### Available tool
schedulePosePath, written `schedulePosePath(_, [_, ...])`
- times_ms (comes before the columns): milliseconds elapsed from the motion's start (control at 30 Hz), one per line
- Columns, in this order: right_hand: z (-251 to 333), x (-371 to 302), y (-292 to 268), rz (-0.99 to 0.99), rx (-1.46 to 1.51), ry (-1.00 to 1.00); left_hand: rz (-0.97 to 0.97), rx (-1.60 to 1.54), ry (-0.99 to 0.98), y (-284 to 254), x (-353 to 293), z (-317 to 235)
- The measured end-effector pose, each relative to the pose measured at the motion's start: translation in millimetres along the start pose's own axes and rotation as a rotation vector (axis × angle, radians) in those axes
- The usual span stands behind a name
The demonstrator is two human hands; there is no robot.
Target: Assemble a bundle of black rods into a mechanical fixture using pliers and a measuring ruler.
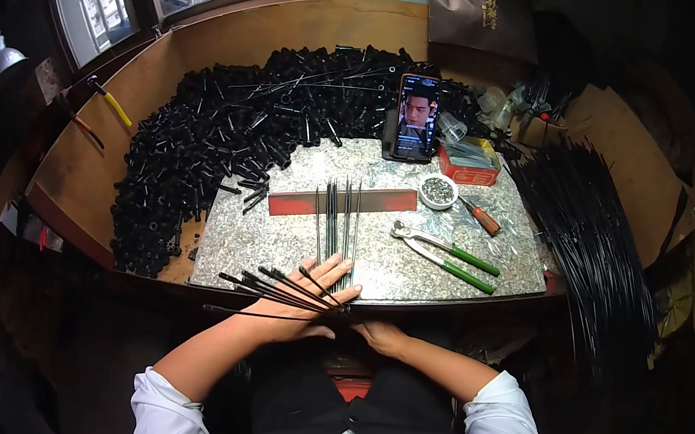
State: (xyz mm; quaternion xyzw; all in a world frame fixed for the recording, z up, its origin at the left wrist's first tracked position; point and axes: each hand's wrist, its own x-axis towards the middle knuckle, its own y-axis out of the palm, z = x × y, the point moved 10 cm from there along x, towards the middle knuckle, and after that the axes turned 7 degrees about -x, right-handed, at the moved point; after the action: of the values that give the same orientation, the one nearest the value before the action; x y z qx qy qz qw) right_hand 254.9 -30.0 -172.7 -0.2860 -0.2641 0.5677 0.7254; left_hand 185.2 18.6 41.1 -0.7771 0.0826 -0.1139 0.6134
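Observation:
My left hand [322, 290] lies with its fingers stretched over several thin dark rods [331, 224] on the stone slab, its thumb apart below. The rods' far ends rest on a flat bar with a red face [293, 203]. Across the back of this hand fans a bunch of thin black rods with thicker tips [267, 280], pointing left. These rods run together beside my right hand [382, 338], whose fingers are closed at the slab's front edge around their gathered end. Its fingertips are partly hidden in shadow.
On the speckled slab [233, 247] are green-handled pincers [454, 259], an orange-handled screwdriver [484, 218], a white dish of small metal parts [438, 191], a red-yellow box [469, 167] and a propped phone [415, 122]. Black tubular parts [203, 132] heap behind; long black rods [594, 236] hang right.

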Motion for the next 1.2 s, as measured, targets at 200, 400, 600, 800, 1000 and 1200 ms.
schedulePosePath(200, [-14, 12, 15, 0.093, -0.007, 0.04, -0.073, 0.01, -0.062, -5, 14, 10])
schedulePosePath(400, [-12, 17, 4, 0.052, -0.1, 0.089, -0.094, 0.08, -0.073, 3, 18, 13])
schedulePosePath(600, [8, -6, -17, 0.144, 0.021, 0.199, -0.263, 0.064, -0.07, -5, 11, 17])
schedulePosePath(800, [44, -24, -56, -0.019, -0.123, 0.044, -0.289, 0.112, -0.181, -6, 7, 24])
schedulePosePath(1000, [129, -26, -120, -0.037, 0.007, 0.027, -0.256, 0.145, -0.144, 5, 6, 25])
schedulePosePath(1200, [180, -12, -166, -0.33, -0.005, -0.14, -0.242, 0.14, -0.127, 3, 7, 21])
